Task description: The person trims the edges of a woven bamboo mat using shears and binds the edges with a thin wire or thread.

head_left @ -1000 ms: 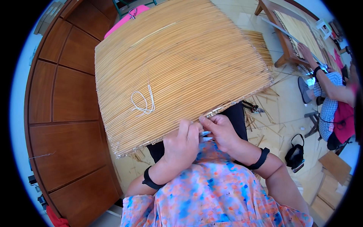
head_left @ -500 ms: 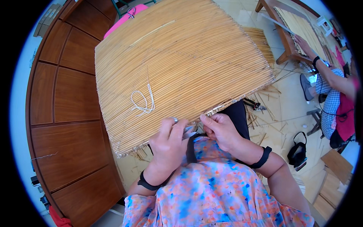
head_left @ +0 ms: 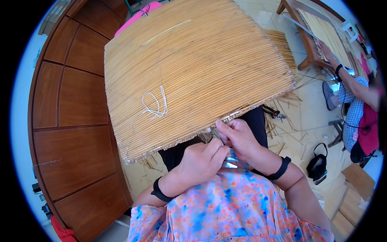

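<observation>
A large tan mat of straight reeds [head_left: 201,68] spans the middle, with a loop of white cord [head_left: 155,105] on it. My right hand [head_left: 238,137] pinches the mat's frayed near edge between thumb and fingers. My left hand [head_left: 201,161] is closed just below that edge, beside my right hand, around a shiny metal tool [head_left: 231,164], mostly hidden by fingers. Dark trousers [head_left: 252,123] show under the mat.
A dark wooden cabinet [head_left: 80,161] lines the left. Scissors [head_left: 144,11] rest on a pink surface behind the mat. At right, a co-worker's arm [head_left: 350,80] reaches to a wooden bench [head_left: 306,60]. Cutters [head_left: 274,113], loose reeds and a black strapped item [head_left: 317,165] lie on the floor.
My left hand has moved right and down from half a second ago, closer to my right hand, with the metal tool turning. My right hand stays at the mat's edge.
</observation>
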A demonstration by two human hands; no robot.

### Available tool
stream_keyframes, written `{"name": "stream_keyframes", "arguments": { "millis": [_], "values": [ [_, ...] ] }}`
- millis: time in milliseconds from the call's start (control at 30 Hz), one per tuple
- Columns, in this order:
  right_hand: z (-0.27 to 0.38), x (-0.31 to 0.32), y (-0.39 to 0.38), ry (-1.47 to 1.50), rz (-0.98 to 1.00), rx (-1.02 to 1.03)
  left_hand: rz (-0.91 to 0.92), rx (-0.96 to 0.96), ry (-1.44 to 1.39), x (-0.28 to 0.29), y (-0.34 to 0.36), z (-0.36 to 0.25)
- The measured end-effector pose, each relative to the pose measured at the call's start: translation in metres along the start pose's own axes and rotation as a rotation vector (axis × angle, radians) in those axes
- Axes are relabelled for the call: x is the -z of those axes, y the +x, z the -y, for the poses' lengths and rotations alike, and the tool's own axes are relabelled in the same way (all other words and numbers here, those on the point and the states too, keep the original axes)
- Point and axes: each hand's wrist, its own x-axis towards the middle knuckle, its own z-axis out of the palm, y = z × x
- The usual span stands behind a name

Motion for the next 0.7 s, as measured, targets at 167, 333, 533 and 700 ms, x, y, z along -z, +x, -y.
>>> {"name": "stream_keyframes", "arguments": {
  "millis": [167,333,533,700],
  "values": [
    [0.002,0.000,-0.004,0.062,0.023,-0.041,0.067,0.050,0.023,0.013,-0.019,0.011],
    [0.005,-0.012,-0.006,-0.018,-0.014,-0.036,-0.038,0.360,0.132,0.034,-0.018,0.008],
    [0.008,-0.015,-0.008,0.023,-0.058,-0.059,-0.027,0.436,0.302,0.043,-0.009,0.006],
    [0.007,-0.011,-0.011,0.058,-0.045,-0.016,0.031,0.453,0.237,0.038,-0.002,0.000]
  ]
}}
